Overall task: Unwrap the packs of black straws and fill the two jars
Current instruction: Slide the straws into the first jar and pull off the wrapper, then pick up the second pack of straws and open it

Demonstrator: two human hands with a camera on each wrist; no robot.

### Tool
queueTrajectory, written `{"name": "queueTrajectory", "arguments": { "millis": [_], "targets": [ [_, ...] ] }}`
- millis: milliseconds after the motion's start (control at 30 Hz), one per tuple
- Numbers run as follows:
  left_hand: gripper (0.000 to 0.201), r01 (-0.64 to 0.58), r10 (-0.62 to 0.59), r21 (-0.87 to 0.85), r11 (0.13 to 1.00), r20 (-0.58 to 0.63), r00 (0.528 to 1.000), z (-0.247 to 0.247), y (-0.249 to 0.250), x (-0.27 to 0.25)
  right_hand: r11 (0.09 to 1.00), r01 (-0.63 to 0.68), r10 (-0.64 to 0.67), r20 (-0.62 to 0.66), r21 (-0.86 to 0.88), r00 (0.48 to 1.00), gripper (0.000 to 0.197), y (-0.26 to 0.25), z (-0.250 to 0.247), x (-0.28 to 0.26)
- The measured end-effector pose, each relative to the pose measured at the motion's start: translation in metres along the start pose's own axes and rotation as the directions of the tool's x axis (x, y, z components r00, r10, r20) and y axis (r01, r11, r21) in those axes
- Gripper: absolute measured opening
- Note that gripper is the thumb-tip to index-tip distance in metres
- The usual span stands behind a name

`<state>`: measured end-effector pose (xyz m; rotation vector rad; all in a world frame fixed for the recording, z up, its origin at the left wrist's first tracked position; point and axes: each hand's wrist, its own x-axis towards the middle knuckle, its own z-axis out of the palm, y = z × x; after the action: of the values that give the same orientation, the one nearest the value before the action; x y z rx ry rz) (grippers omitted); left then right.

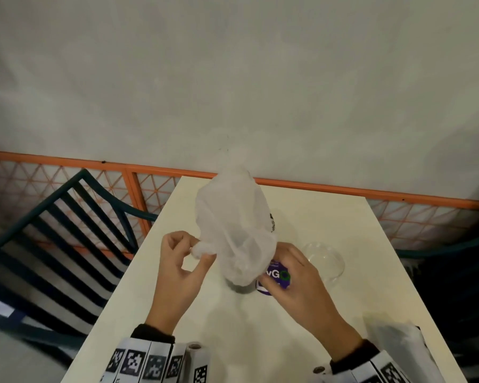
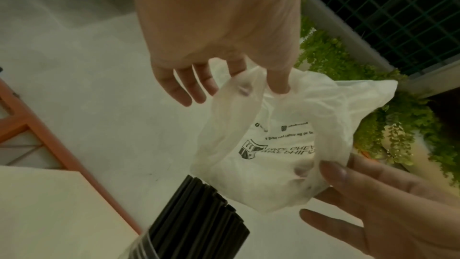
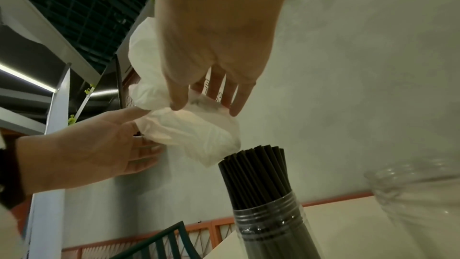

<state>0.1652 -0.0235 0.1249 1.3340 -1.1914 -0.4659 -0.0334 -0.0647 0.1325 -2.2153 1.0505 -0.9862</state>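
I hold a crumpled white plastic wrapper [image 1: 233,230] in the air with both hands. My left hand [image 1: 197,250] pinches its left edge between thumb and forefinger [image 2: 278,84]. My right hand [image 1: 285,275] grips its lower right side with the thumb [image 2: 331,170] pressed on the film. Just below the wrapper stands a clear jar [image 3: 268,224] packed with black straws [image 3: 256,174] [image 2: 199,214], upright on the table. In the head view the wrapper hides that jar except for a purple label [image 1: 277,277]. A second clear jar [image 1: 324,261] [image 3: 418,194] stands to the right with no straws in it.
The white table [image 1: 260,341] has another loose white wrapper [image 1: 398,344] at its near right corner. A dark slatted chair [image 1: 67,244] stands to the left. An orange lattice rail [image 1: 343,189] and a grey wall run behind the table.
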Motion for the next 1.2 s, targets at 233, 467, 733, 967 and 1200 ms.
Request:
{"name": "queueTrajectory", "arguments": {
  "millis": [233, 467, 733, 967, 1200],
  "targets": [
    [0.027, -0.173, 0.109, 0.181, 0.968, 0.317, 0.942, -0.035, 0.043, -0.041, 0.964, -0.029, 0.102, -0.269, 0.265, 0.958, 0.023, -0.02, -0.013, -0.024],
    [0.025, -0.211, 0.268, 0.493, 0.844, -0.047, 0.962, -0.039, 0.044, -0.076, 0.962, -0.207, 0.252, -0.278, 0.18, 0.927, 0.037, -0.009, -0.01, -0.05],
    [0.037, 0.036, 0.01, 0.383, 0.923, -0.119, 0.993, -0.008, 0.029, -0.122, 0.944, 0.135, -0.059, 0.248, -0.302, 0.967, 0.049, 0.014, 0.007, -0.079],
    [0.026, 0.168, -0.187, 0.281, 0.945, 0.044, 0.981, -0.01, 0.032, -0.152, 0.997, -0.048, 0.022, 0.415, 0.053, 0.91, 0.007, 0.03, 0.012, -0.099],
    [0.022, 0.297, -0.317, 0.111, 0.948, 0.302, 0.899, -0.014, 0.026, -0.166, 0.995, -0.073, 0.034, 0.459, 0.068, 0.888, 0.021, 0.032, 0.027, -0.112]
  ]
}}
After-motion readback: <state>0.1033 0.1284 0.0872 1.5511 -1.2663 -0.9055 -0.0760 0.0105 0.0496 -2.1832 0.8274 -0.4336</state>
